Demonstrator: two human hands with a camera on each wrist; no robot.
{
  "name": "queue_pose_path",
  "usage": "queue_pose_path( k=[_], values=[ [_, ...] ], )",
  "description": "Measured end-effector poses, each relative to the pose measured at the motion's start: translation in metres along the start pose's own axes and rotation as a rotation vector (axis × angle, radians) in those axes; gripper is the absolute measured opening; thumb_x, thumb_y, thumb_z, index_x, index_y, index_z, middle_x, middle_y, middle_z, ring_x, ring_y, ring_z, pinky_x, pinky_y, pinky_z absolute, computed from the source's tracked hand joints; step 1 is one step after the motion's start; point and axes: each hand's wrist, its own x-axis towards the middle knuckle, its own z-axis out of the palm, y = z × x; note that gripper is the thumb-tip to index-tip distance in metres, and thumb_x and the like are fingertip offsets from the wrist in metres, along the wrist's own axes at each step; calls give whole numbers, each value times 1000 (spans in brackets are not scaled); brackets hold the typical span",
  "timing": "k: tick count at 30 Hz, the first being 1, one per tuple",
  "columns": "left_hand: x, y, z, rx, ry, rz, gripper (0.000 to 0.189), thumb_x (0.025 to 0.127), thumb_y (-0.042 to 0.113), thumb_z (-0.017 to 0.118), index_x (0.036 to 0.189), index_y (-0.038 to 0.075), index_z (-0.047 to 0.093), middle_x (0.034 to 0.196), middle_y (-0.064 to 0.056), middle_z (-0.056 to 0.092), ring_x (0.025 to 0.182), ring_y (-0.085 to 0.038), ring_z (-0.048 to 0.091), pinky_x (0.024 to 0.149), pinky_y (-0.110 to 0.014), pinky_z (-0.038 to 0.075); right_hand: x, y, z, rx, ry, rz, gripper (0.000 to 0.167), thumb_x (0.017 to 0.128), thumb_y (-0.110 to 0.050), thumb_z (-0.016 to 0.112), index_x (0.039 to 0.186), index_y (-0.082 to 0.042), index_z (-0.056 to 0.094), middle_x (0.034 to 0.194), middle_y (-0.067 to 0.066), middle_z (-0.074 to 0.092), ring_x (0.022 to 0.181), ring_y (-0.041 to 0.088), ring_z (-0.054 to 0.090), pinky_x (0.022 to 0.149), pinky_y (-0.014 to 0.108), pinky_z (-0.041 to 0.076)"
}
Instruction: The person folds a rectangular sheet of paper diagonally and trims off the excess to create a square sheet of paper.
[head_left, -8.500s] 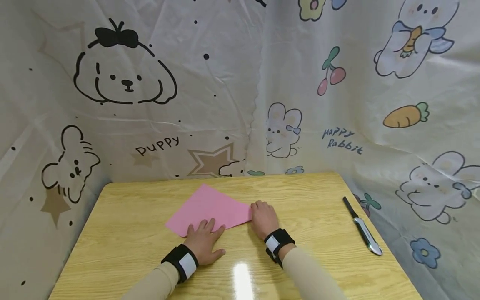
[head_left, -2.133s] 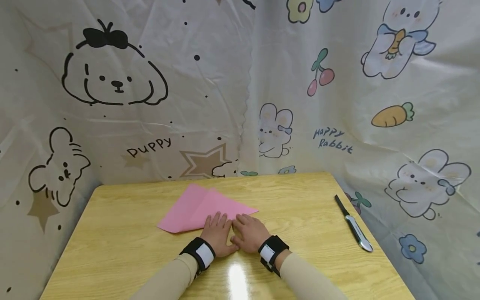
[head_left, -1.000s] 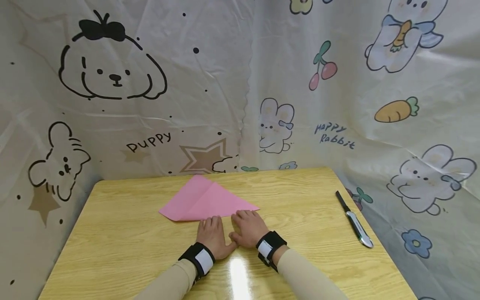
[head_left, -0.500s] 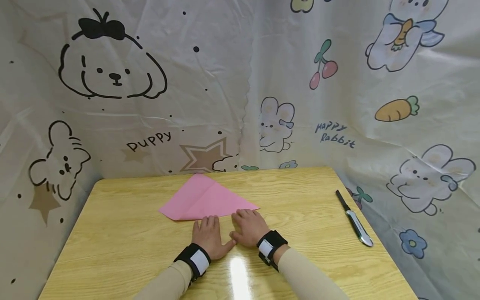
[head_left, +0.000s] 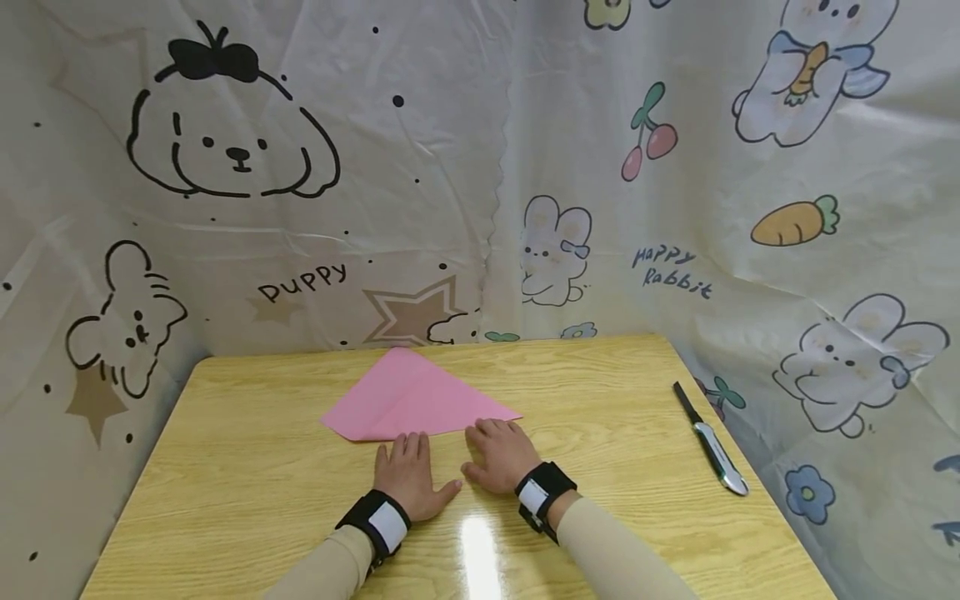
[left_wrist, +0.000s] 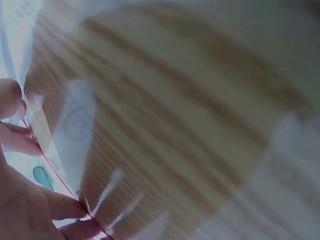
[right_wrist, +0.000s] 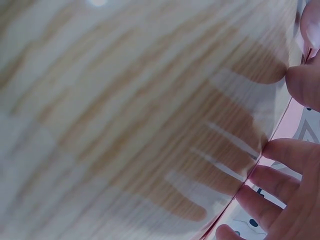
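Note:
A folded pink sheet of paper (head_left: 420, 396) lies on the table, its long folded edge toward me and a slanting line across its left part. My left hand (head_left: 411, 479) rests with straight fingertips along the near edge, left of the middle. Farther right, my right hand (head_left: 504, 454) touches the same edge near the right corner, fingers slightly bent. The thumbs point toward each other and stand apart. In the left wrist view, the fingers of the left hand (left_wrist: 25, 205) meet the paper's thin edge; the right wrist view shows the right hand (right_wrist: 285, 200) likewise.
A utility knife (head_left: 716, 446) with a black blade end and a silver-green handle lies near the right edge of the wooden table (head_left: 247, 500). A printed curtain (head_left: 450, 167) hangs behind the table and along its sides.
Earlier the right hand was at the sheet's right corner; then both hands came together at the near edge. Over the last second the left hand has slid left, while the right stays nearly still.

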Motion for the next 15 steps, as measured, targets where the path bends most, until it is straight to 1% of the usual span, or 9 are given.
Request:
queue_pose_path(
  k=[2,6,8,13,15],
  values=[
    [-2,-3,0,-5,1,0,99,80,69,60,139,-8,42,131,-24,46,129,-43,37,105,-62,27,0,0,1,5,-3,2,61,93,-53,55,141,-16,51,144,7,48,132,24,44,108,45,36],
    [-5,-8,-2,-22,23,18,97,79,65,65,138,-8,43,130,-26,45,129,-44,37,105,-60,28,0,1,2,11,2,8,61,93,-53,54,141,-16,51,144,7,48,133,24,43,108,45,35],
    [-6,-10,-2,-24,18,17,97,80,66,64,140,-8,42,132,-25,44,130,-44,36,105,-60,28,-1,1,3,9,10,11,60,93,-53,54,141,-16,51,143,6,49,132,24,44,108,45,36],
    [-8,-14,0,-8,-6,-1,99,82,70,56,143,-6,39,136,-25,41,133,-44,32,107,-60,26,-1,0,3,10,22,12,60,93,-53,55,141,-17,51,143,6,49,131,24,45,106,46,37],
    [-10,-15,-2,-20,-10,-11,99,82,70,56,143,-5,40,137,-25,41,134,-44,32,107,-62,26,-1,0,3,18,25,10,60,93,-53,55,141,-17,52,143,6,49,131,24,45,106,47,37]
  ],
)
